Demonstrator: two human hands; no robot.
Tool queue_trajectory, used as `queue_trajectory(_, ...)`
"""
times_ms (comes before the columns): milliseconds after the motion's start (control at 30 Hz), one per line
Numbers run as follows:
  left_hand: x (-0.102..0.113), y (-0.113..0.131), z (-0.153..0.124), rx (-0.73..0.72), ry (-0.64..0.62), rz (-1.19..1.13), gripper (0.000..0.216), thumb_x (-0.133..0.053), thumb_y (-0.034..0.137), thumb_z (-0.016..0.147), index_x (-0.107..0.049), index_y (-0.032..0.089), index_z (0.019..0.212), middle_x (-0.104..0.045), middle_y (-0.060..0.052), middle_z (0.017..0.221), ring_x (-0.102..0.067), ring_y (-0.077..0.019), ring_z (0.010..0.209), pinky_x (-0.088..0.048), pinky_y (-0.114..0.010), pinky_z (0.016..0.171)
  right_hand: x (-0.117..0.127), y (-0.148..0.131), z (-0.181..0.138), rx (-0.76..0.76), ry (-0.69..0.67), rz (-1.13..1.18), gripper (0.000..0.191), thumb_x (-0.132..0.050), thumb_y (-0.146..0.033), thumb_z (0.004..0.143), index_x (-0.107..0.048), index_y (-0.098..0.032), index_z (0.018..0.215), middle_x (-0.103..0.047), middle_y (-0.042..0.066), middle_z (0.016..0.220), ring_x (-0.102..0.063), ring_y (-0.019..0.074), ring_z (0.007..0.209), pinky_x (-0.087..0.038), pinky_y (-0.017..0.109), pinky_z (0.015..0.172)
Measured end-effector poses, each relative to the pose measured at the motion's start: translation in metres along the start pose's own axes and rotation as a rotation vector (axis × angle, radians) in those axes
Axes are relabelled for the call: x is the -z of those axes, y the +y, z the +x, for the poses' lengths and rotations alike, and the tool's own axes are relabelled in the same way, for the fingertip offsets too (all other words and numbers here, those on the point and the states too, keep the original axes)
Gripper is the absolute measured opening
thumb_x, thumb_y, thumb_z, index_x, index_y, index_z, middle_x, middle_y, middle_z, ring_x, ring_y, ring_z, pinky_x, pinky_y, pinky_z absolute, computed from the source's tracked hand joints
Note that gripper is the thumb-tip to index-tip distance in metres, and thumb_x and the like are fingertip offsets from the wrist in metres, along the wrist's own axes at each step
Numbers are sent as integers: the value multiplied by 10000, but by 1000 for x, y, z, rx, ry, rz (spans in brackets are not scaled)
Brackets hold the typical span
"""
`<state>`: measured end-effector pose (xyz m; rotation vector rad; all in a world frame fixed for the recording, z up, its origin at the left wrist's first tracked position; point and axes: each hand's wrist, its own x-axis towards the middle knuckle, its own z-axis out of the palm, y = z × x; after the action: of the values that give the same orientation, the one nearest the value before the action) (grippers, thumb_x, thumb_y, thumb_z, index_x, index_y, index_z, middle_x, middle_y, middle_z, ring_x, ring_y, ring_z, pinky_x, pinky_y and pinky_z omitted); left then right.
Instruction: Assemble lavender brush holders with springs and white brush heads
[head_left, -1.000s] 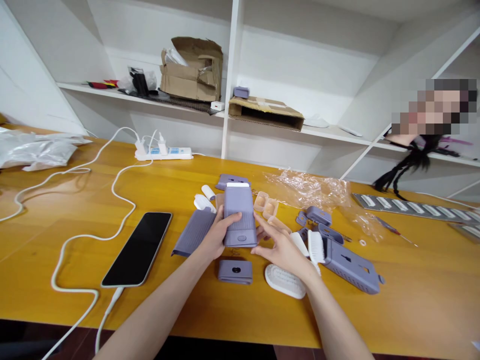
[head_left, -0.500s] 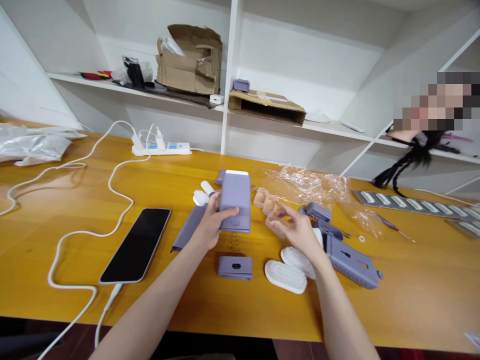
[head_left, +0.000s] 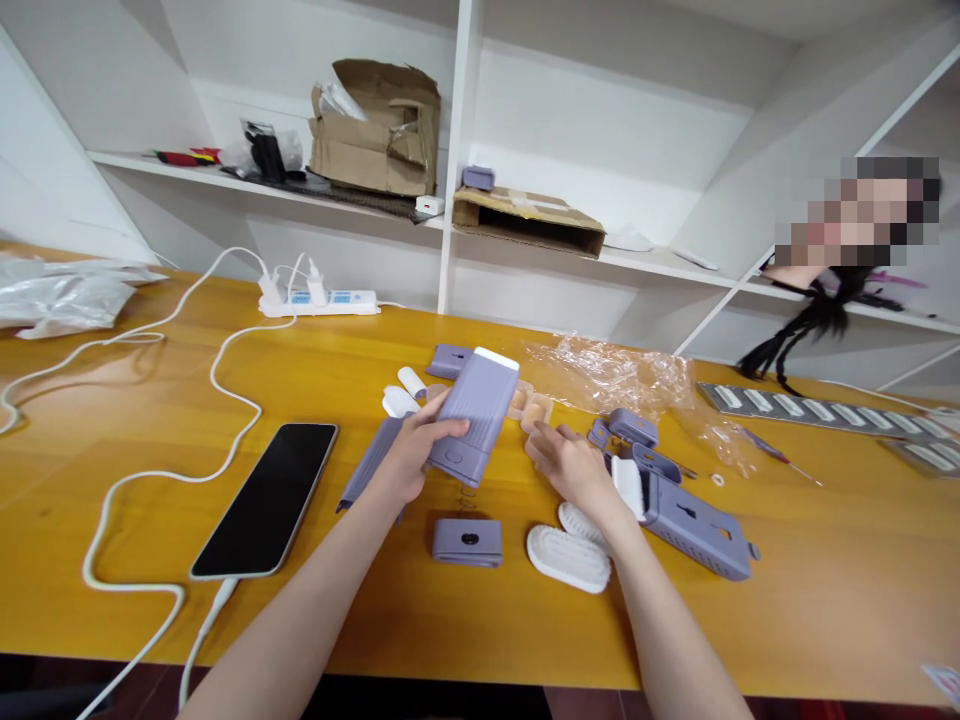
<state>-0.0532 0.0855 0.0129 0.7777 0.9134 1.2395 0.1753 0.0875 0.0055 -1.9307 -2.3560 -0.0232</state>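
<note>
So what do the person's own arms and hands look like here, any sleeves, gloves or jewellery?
Both forearms come in bare from the bottom edge, no sleeves in view. The left hand and right hand are bare: no gloves, and no rings, watch or bracelet that I can make out. Nails look short and plain, though they are small in the picture.

wooden table, phone, purple parts

Bare wood is lying open along the near edge of the surface, and to the far right front as well. Left of centre, a phone and its looping white cable are blocking low passes. Purple and white parts are crowding the middle: a small purple block, a white brush pad and a long perforated purple case. Crinkled plastic wrap is cluttering the far side.
</note>
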Motion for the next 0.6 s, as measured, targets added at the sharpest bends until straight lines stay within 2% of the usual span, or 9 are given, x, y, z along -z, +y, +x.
queue_trajectory(100, 3, 1, 0, 64, -53, 122, 541, -698, 177, 555, -646, 253, 1088, -687, 16, 848, -593, -161, 730, -417, -238, 637, -3, -3, 0, 33, 10, 15, 481, -475, -261, 845, -404, -279, 1320, -570, 97, 998, -569, 218, 873, -368, 280, 708)
queue_trajectory(267, 3, 0, -1, 136, -38, 220, 491, -721, 185, 527, -681, 244, 1013, -692, 2, 825, -596, -181, 770, -417, -258, 670, -1, -2, 0, 3, 84, 86, 400, -474, -251, 826, -520, -262, 1223, -545, 77, 919, -564, 192, 755, -369, 278, 687)
queue_trajectory(433, 2, -1, -1, 141, -31, 172, 483, -721, 224, 552, -665, 238, 1032, -696, -5, 835, -608, -184, 761, -422, -246, 624, 0, -2, 1, -15, 143, 175, 350, -500, -253, 800, -552, -242, 1146, -549, 55, 903, -569, 177, 717, -365, 263, 658)
queue_trajectory(600, 0, -1, -1, 125, -14, 84, 429, -726, 254, 588, -662, 244, 1012, -700, -9, 910, -620, -170, 784, -436, -219, 607, -7, -2, -1, -4, 99, 164, 359, -484, -303, 828, -525, -282, 1184, -560, 52, 901, -591, 184, 747, -371, 259, 677)
